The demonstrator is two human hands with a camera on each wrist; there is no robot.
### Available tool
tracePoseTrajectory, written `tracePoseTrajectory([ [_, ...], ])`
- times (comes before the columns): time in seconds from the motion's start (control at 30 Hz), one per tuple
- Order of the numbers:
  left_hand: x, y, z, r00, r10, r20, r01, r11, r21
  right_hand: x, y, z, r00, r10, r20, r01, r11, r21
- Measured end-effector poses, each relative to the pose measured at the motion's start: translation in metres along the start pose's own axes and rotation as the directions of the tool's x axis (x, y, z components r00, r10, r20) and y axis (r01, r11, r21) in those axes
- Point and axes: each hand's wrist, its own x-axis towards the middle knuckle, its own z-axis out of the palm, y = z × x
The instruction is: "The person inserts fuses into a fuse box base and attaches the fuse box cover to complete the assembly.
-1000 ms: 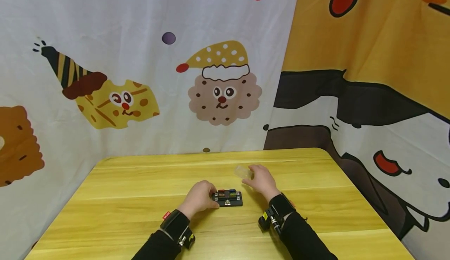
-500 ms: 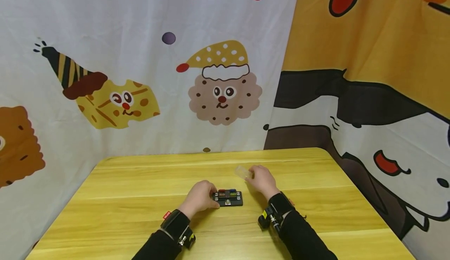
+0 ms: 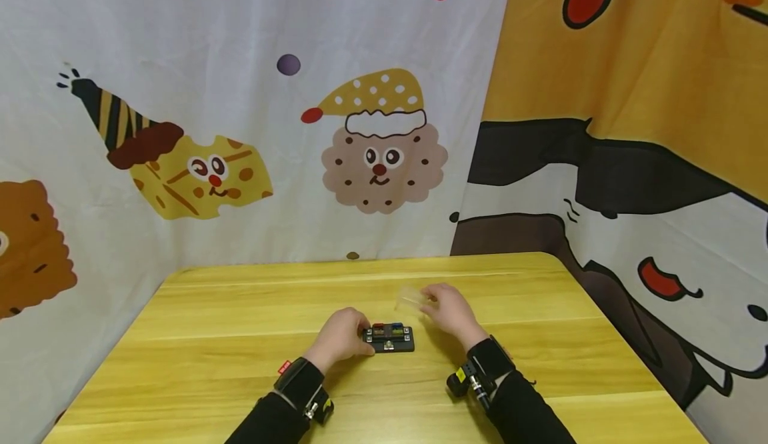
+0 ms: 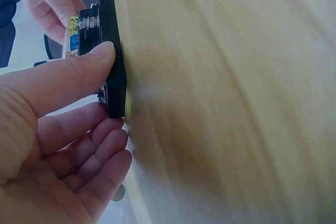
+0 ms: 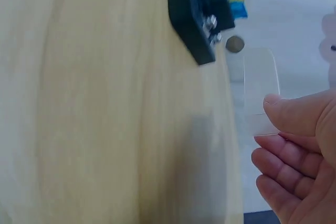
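Note:
A black fuse block (image 3: 389, 339) with red, blue and yellow blade fuses and metal terminal screws lies on the table. My left hand (image 3: 339, 339) grips its left end; in the left wrist view the thumb (image 4: 97, 59) lies against the black base and the other fingers are bent at its end. Behind and right of the block, my right hand (image 3: 451, 311) holds a clear plastic cover (image 3: 410, 298) above the table. The right wrist view shows the cover (image 5: 261, 82) pinched at one end by thumb and fingers, apart from the block.
The wooden table (image 3: 240, 337) has a back edge close to a printed curtain (image 3: 240, 31). Each wrist wears a black strap with a small camera, the left one (image 3: 300, 385) near the table's front.
The right hand has shifted slightly right and the clear cover has turned in its fingers, tilting differently. My left hand and the fuse block have stayed in place.

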Motion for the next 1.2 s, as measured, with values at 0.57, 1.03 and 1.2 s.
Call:
tracePoseTrajectory([
  [0.57, 0.001, 0.0, -0.001, 1.0, -0.003, 0.007, 0.003, 1.0, -0.013, -0.013, -0.027, -0.001, 0.974, -0.224, 0.023, 0.222, 0.973, 0.055],
  [1.03, 0.0, 0.0, -0.001, 1.0, 0.027, -0.005, -0.027, 0.999, -0.03, -0.019, -0.034, -0.001, 0.915, -0.385, 0.116, 0.384, 0.923, 0.032],
  [1.2, 0.0, 0.001, -0.002, 1.0, 0.025, 0.001, -0.024, 0.999, -0.041, -0.022, -0.036, -0.001, 0.912, -0.388, 0.132, 0.39, 0.921, 0.009],
])
